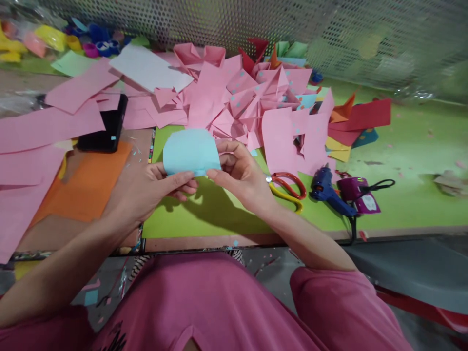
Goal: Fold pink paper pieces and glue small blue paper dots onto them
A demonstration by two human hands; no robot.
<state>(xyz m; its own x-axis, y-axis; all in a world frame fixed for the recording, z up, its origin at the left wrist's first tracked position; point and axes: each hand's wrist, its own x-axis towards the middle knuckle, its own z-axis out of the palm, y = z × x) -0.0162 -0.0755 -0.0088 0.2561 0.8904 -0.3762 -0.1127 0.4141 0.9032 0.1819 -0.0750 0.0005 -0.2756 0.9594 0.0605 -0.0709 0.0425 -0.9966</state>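
Observation:
A light blue piece of paper with a rounded outline is held up over the green table by both hands. My left hand pinches its lower left edge, thumb on top and fingers beneath. At the lower right edge, my right hand grips it between thumb and fingers. A narrow fold seems to run along the edge nearest me. Close to my right hand lie scissors with red and yellow handles. Behind the blue paper spreads a heap of cut and folded pink paper.
A blue glue gun and a purple box-like item with a black loop lie to the right. At left are a black phone, orange paper and pink sheets. A perforated metal panel stands behind the table.

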